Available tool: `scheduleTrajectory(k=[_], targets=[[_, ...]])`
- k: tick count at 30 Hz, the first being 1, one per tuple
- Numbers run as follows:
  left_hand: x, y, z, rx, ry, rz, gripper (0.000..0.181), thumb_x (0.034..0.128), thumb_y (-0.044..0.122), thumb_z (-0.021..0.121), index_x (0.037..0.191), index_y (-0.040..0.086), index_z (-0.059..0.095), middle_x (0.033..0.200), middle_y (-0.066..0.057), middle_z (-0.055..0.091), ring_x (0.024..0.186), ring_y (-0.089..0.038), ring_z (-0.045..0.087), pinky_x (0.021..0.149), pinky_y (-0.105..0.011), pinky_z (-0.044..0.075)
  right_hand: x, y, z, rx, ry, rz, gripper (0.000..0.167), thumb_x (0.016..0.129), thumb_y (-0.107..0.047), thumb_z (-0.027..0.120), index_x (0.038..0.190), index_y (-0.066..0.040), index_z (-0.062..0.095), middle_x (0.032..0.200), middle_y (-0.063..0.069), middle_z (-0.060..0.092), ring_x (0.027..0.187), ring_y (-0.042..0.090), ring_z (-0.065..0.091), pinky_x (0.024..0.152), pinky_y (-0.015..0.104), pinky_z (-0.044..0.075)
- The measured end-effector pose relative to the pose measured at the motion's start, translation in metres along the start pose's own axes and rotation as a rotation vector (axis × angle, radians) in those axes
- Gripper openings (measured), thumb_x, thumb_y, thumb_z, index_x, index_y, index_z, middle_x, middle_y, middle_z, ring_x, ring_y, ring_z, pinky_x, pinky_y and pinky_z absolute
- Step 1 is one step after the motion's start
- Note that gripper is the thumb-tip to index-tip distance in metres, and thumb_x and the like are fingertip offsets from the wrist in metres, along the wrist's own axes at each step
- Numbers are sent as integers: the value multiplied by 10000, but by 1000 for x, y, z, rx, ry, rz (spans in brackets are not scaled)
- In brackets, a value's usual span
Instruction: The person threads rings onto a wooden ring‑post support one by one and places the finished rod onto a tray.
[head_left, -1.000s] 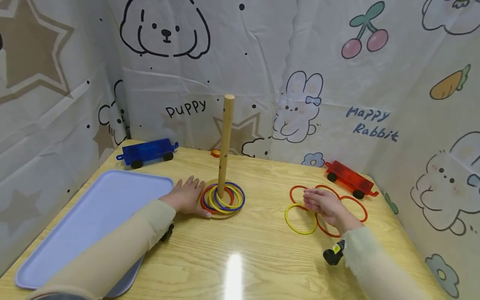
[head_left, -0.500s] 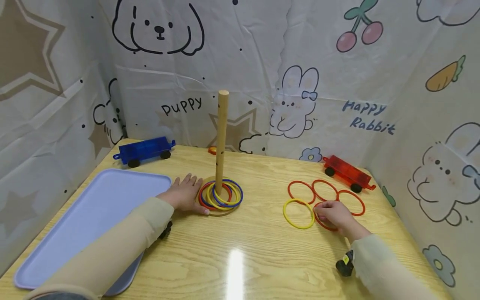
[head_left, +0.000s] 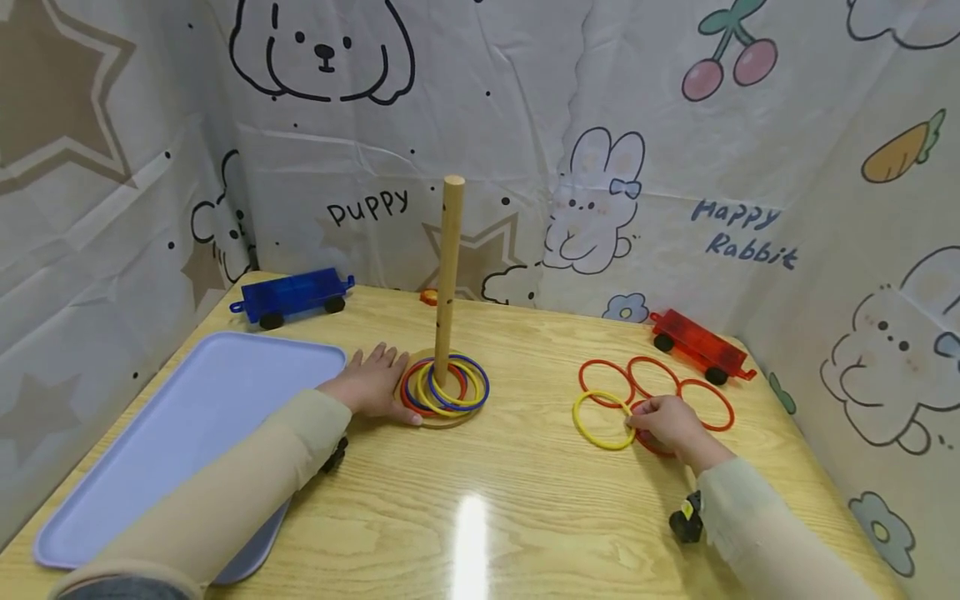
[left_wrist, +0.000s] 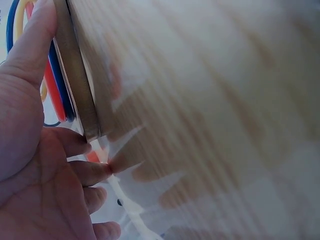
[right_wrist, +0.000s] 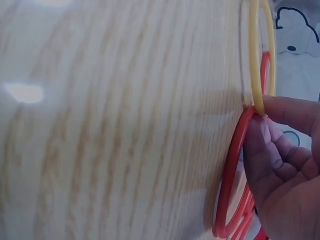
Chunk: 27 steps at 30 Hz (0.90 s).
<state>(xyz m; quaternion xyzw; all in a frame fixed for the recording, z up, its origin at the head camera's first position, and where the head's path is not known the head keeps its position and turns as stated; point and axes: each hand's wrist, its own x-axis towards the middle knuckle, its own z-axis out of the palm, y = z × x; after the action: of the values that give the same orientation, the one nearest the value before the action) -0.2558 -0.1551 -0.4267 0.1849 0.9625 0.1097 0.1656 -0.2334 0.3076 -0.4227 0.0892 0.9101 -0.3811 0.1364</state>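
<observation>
My right hand (head_left: 671, 425) pinches the right edge of a yellow ring (head_left: 609, 447) between thumb and index finger. In the right wrist view the yellow ring (right_wrist: 256, 75) stands slightly off the wood, with a red ring (right_wrist: 231, 165) just beside the fingertips. Several more red rings, such as the one at the back (head_left: 651, 358), lie around it. My left hand (head_left: 371, 385) rests with spread fingers against the left side of a round wooden base (head_left: 442, 425), thumb along its front edge. A wooden post (head_left: 450, 267) rises from this base, encircled by red, yellow and blue rings (head_left: 486, 392).
A lilac tray (head_left: 195, 417) lies at the left, partly under the left sleeve. A blue toy wagon (head_left: 294, 297) stands at the back left, a red toy wagon (head_left: 699, 343) at the back right. Printed cloth (head_left: 517, 108) walls off the table's back and sides.
From hovering over the rings with extended fingers, my right hand has come down and closed finger and thumb on the yellow ring's edge. The left hand stays at the base.
</observation>
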Motion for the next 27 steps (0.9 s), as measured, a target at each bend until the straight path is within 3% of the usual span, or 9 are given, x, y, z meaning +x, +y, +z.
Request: scheduleTrajectory(k=[7, 12, 20, 27], targets=[[1, 2, -2, -3, -1, 3, 1154, 841, 639, 774, 1614, -45, 258, 1641, -323, 214, 1534, -491, 109, 1202, -662, 82, 3, 7, -16, 323, -157, -22, 244, 1025, -62, 633, 1189, 110, 581, 945, 46, 655, 741, 109, 653, 714, 242, 585], [0, 0, -2, -4, 1, -10, 1153, 836, 638, 780, 1615, -37, 264, 1641, -321, 216, 1534, -492, 109, 1199, -666, 90, 11, -10, -32, 435, -210, -55, 284, 1040, -44, 603, 1275, 107, 553, 991, 42, 655, 797, 110, 689, 796, 255, 592], [0, 0, -3, -7, -1, -15, 1153, 838, 637, 779, 1616, -38, 260, 1642, -319, 214, 1536, -487, 108, 1200, -667, 90, 11, -77, -45, 510, -213, -136, 143, 1055, -71, 595, 1191, -39, 619, 977, 1, 665, 846, 105, 684, 822, 223, 576], [1, -1, -1, 2, -1, -12, 1161, 834, 645, 778, 1612, -46, 263, 1641, -329, 203, 1538, -483, 99, 1211, -643, 85, 2, -150, -46, 663, -269, -238, 102, 1056, -30, 569, 1135, -62, 626, 994, 38, 665, 855, 97, 675, 834, 221, 571]])
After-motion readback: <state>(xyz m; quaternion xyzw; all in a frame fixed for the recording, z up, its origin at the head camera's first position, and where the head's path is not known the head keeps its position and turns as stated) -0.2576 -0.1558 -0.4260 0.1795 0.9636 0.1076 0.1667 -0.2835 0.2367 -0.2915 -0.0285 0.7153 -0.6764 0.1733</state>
